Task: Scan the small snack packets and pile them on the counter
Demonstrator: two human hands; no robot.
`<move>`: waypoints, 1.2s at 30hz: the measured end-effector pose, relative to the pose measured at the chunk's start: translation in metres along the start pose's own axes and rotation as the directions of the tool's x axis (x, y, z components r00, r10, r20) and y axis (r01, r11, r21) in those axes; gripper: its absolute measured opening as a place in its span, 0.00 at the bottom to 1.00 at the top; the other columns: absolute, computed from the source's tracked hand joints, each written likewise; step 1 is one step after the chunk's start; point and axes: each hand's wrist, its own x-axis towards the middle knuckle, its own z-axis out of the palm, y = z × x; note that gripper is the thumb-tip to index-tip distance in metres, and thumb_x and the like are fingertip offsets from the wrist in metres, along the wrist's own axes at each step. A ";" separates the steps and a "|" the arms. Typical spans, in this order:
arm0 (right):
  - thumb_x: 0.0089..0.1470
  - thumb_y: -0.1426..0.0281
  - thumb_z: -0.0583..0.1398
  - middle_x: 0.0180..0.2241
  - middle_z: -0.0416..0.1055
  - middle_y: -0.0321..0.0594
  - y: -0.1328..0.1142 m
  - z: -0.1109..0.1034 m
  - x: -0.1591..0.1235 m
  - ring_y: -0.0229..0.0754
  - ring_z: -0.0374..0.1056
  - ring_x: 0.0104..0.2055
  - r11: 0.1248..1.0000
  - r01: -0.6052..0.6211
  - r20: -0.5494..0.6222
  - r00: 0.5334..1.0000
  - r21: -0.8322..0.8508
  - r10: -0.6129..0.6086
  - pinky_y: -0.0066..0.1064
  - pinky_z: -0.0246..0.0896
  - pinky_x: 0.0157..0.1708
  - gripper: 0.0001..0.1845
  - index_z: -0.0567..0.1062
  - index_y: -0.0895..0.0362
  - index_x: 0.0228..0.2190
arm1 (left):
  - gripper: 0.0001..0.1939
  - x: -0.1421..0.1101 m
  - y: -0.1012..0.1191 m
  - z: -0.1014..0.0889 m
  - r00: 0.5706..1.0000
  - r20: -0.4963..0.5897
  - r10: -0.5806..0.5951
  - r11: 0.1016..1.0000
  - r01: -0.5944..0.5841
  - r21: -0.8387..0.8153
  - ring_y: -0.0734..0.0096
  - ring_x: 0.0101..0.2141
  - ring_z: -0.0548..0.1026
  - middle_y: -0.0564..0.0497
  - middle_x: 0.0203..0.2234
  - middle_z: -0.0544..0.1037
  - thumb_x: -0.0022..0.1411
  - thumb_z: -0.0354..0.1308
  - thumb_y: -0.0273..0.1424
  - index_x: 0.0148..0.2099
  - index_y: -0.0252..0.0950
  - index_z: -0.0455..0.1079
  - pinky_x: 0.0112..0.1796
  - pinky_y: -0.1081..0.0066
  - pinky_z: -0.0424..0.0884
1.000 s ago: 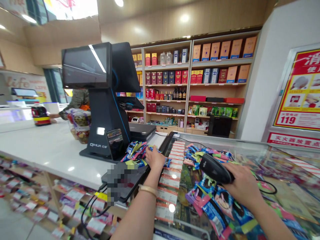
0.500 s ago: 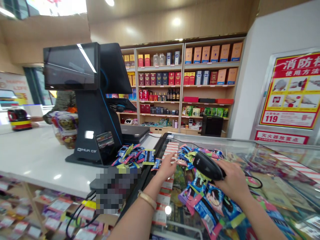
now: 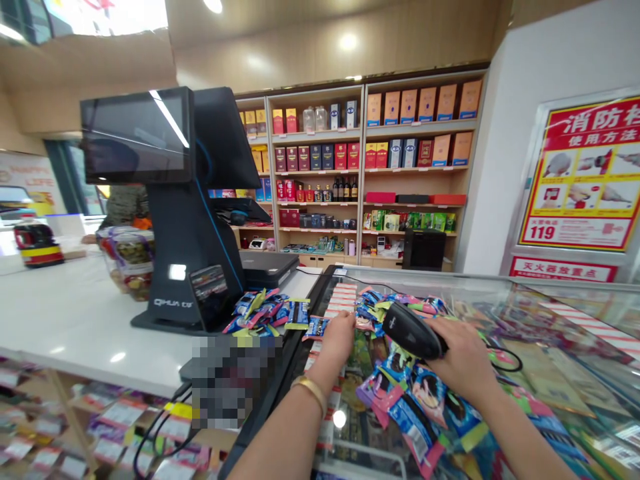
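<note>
My right hand (image 3: pixel 465 360) is wrapped round a black handheld barcode scanner (image 3: pixel 413 330), which is held above a heap of small wrapped snack packets (image 3: pixel 417 420) on the glass counter. My left hand (image 3: pixel 339 339) is closed at the left edge of the heap, its fingertips curled out of sight. A blue snack packet (image 3: pixel 316 327) shows just left of its knuckles; whether the fingers grip it or another packet is hidden. Another pile of blue, pink and green packets (image 3: pixel 260 310) lies beside the foot of the checkout terminal (image 3: pixel 175 220).
The glass display counter (image 3: pixel 500 287) adjoins a white counter (image 3: pixel 60 313) at left. A plastic jar (image 3: pixel 133 260) stands behind the terminal. The scanner's cable (image 3: pixel 515 360) loops beyond my right hand. Stocked shelves (image 3: pixel 317 170) line the back wall. A person's sleeve (image 3: pixel 125 203) shows behind the jar.
My left hand has gone from spread fingers to a closed shape, beside the blue packet. The right hand and scanner have barely moved.
</note>
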 end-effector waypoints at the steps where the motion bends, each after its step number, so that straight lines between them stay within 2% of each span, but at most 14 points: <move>1: 0.45 0.69 0.57 0.40 0.78 0.44 0.000 0.000 0.000 0.50 0.72 0.42 1.000 0.000 -0.002 1.000 -0.001 0.000 0.39 0.58 0.42 0.17 0.76 0.54 0.40 | 0.08 0.000 0.001 -0.001 1.000 -0.014 0.009 0.999 -0.009 -0.035 0.64 0.38 0.73 0.47 0.32 0.75 0.52 0.54 0.19 0.26 0.38 0.67 0.46 0.66 0.66; 4: 0.44 0.69 0.57 0.39 0.78 0.44 0.002 0.001 0.000 0.50 0.72 0.42 1.000 0.001 -0.010 1.000 -0.003 -0.001 0.39 0.58 0.42 0.18 0.76 0.54 0.39 | 0.08 0.002 0.000 -0.005 0.998 -0.064 0.016 0.986 -0.027 -0.166 0.65 0.41 0.73 0.50 0.33 0.75 0.49 0.55 0.19 0.27 0.38 0.66 0.48 0.66 0.66; 6: 0.44 0.69 0.57 0.39 0.78 0.44 0.003 0.002 0.000 0.50 0.72 0.42 1.000 0.002 -0.019 1.000 0.002 -0.002 0.39 0.59 0.42 0.18 0.76 0.55 0.40 | 0.06 0.005 -0.002 -0.008 0.995 -0.099 -0.017 0.964 -0.010 -0.265 0.67 0.38 0.73 0.51 0.31 0.75 0.52 0.53 0.22 0.28 0.38 0.63 0.46 0.66 0.68; 10: 0.44 0.69 0.57 0.41 0.78 0.44 0.005 0.002 0.000 0.50 0.72 0.43 1.000 -0.001 -0.031 1.000 0.007 0.002 0.39 0.59 0.41 0.19 0.76 0.55 0.41 | 0.05 0.008 -0.008 -0.012 0.981 -0.127 -0.148 0.892 0.077 -0.444 0.71 0.28 0.72 0.56 0.23 0.70 0.58 0.50 0.30 0.29 0.39 0.60 0.32 0.71 0.71; 14: 0.44 0.69 0.58 0.40 0.78 0.44 0.001 -0.004 0.003 0.50 0.72 0.43 1.000 -0.009 -0.005 1.000 0.028 0.009 0.39 0.58 0.42 0.18 0.76 0.54 0.40 | 0.10 0.005 -0.006 -0.014 0.967 -0.098 -0.234 0.819 0.142 -0.556 0.73 0.22 0.69 0.58 0.21 0.68 0.57 0.53 0.39 0.30 0.39 0.59 0.22 0.75 0.66; 19: 0.46 0.70 0.58 0.39 0.78 0.43 -0.006 -0.012 0.006 0.48 0.71 0.41 0.996 0.017 0.105 0.994 0.086 -0.026 0.38 0.56 0.41 0.16 0.76 0.53 0.39 | 0.12 0.003 0.004 -0.017 0.965 -0.107 -0.239 0.792 0.130 -0.597 0.74 0.25 0.70 0.57 0.22 0.70 0.53 0.59 0.41 0.30 0.39 0.62 0.26 0.76 0.66; 26: 0.44 0.73 0.57 0.37 0.77 0.40 -0.012 -0.015 0.008 0.46 0.70 0.40 0.994 -0.017 0.249 0.969 0.109 -0.010 0.37 0.52 0.41 0.17 0.75 0.52 0.38 | 0.09 0.005 0.010 -0.018 0.969 -0.160 -0.189 0.803 0.059 -0.593 0.72 0.29 0.72 0.56 0.24 0.71 0.55 0.58 0.37 0.30 0.39 0.63 0.34 0.74 0.67; 30: 0.46 0.73 0.57 0.37 0.77 0.40 -0.014 -0.017 0.009 0.45 0.70 0.41 0.995 -0.017 0.270 0.963 0.101 -0.011 0.36 0.51 0.41 0.16 0.75 0.52 0.38 | 0.05 0.004 0.011 -0.019 0.971 -0.178 -0.163 0.808 0.028 -0.589 0.73 0.28 0.71 0.56 0.23 0.71 0.56 0.56 0.32 0.30 0.38 0.64 0.33 0.74 0.67; 36: 0.45 0.73 0.56 0.37 0.77 0.38 -0.012 -0.015 0.008 0.45 0.71 0.40 0.997 -0.004 0.275 0.961 0.077 -0.017 0.35 0.52 0.40 0.17 0.75 0.52 0.39 | 0.05 0.002 0.013 -0.018 0.955 -0.161 -0.250 0.749 0.085 -0.657 0.75 0.25 0.70 0.57 0.22 0.72 0.52 0.60 0.30 0.29 0.37 0.66 0.29 0.76 0.68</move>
